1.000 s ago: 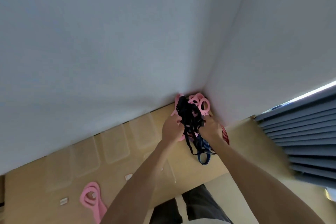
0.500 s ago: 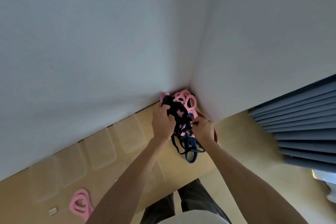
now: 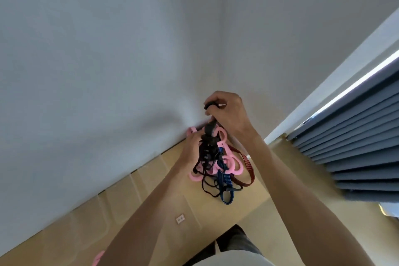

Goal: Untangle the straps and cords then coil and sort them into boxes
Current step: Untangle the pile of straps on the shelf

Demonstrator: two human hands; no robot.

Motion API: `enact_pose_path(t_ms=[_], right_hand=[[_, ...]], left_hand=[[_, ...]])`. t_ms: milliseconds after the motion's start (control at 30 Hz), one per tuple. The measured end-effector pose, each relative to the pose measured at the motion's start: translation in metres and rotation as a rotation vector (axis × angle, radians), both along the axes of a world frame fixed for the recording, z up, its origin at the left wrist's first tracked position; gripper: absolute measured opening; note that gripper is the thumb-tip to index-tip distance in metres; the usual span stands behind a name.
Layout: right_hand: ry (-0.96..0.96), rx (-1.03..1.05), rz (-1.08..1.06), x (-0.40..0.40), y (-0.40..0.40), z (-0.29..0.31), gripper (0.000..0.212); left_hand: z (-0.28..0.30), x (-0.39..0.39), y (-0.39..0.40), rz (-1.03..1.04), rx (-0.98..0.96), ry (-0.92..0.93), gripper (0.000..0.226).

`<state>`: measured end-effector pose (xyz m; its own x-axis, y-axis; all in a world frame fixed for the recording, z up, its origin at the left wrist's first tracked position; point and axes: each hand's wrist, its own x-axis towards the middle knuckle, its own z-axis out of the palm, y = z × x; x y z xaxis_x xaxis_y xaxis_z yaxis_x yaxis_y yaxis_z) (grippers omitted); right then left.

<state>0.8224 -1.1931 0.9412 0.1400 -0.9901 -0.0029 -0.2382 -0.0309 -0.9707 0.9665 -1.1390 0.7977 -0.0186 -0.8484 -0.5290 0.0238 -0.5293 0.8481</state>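
Note:
A tangle of straps and cords (image 3: 218, 162) hangs above the wooden table in the wall corner: pink looped bands, a black strap, thin black cord, a blue strap and a dark red strap. My right hand (image 3: 228, 114) is raised and grips the black strap's (image 3: 209, 128) top end, pulling it upward. My left hand (image 3: 191, 149) holds the bundle from its left side, lower down. The blue strap's loop (image 3: 226, 197) dangles lowest.
Clear plastic boxes (image 3: 151, 176) stand in a row along the wall on the wooden table (image 3: 248, 203). A small white clip (image 3: 180, 219) lies on the table. A coiled pink band (image 3: 98, 257) shows at the bottom edge. Grey blinds (image 3: 349, 147) hang to the right.
My right hand has risen well above the bundle, drawing the black strap up out of the tangle. My left hand stays on the bundle. The view has tilted upward.

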Motion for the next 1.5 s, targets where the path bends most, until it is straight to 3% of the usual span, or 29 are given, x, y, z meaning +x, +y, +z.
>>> enact_pose_path(t_ms=[67, 300, 367, 433, 533, 600, 667, 767, 900, 1000, 1067, 1167, 1300, 1400, 1500], right_hand=[[-0.118, -0.007, -0.018, 0.006, -0.005, 0.029, 0.02], [-0.335, -0.136, -0.187, 0.002, -0.013, 0.113, 0.017], [-0.3, -0.112, -0.241, 0.001, -0.011, 0.113, 0.018], [-0.143, -0.054, -0.276, 0.0, -0.011, 0.097, 0.021], [0.075, 0.079, -0.18, -0.006, -0.008, 0.067, 0.03], [0.096, 0.19, -0.039, -0.014, -0.004, 0.052, 0.033], [0.045, 0.319, 0.087, -0.022, 0.003, 0.042, 0.034], [0.024, 0.416, 0.058, -0.022, 0.013, 0.024, 0.036], [-0.109, 0.161, -0.087, 0.004, 0.029, 0.032, 0.057], [-0.217, 0.027, 0.101, 0.028, 0.046, 0.054, 0.071], [-0.254, 0.0, 0.173, 0.047, 0.058, 0.061, 0.065], [-0.223, -0.066, 0.063, 0.068, 0.064, 0.062, 0.044], [-0.15, -0.044, 0.084, 0.074, 0.067, 0.06, 0.025], [-0.235, 0.034, 0.083, 0.071, 0.066, 0.068, 0.014], [-0.229, 0.015, 0.082, 0.068, 0.061, 0.08, 0.016]], left_hand=[[0.01, 0.005, 0.007, -0.012, -0.02, 0.007, 0.079], [0.102, -0.001, 0.031, -0.176, -0.258, 0.036, 0.078], [0.135, -0.003, 0.029, -0.164, -0.356, 0.023, 0.071], [0.164, -0.001, 0.024, -0.096, -0.421, -0.048, 0.06], [0.201, 0.006, 0.016, -0.041, -0.469, -0.067, 0.061], [0.222, 0.013, 0.013, -0.063, -0.508, -0.053, 0.06], [0.235, 0.022, 0.01, -0.111, -0.56, -0.113, 0.046], [0.24, 0.038, 0.009, -0.171, -0.588, -0.229, 0.02], [0.233, 0.049, 0.008, -0.199, -0.559, -0.309, 0.014], [0.234, 0.049, 0.006, -0.152, -0.577, -0.355, 0.011], [0.236, 0.049, 0.005, -0.118, -0.596, -0.334, 0.01], [0.238, 0.049, 0.009, -0.121, -0.643, -0.336, 0.015], [0.239, 0.062, 0.013, -0.165, -0.628, -0.305, 0.038], [0.236, 0.065, 0.019, -0.124, -0.66, -0.245, 0.056], [0.225, 0.058, 0.031, -0.006, -0.774, -0.468, 0.056]])
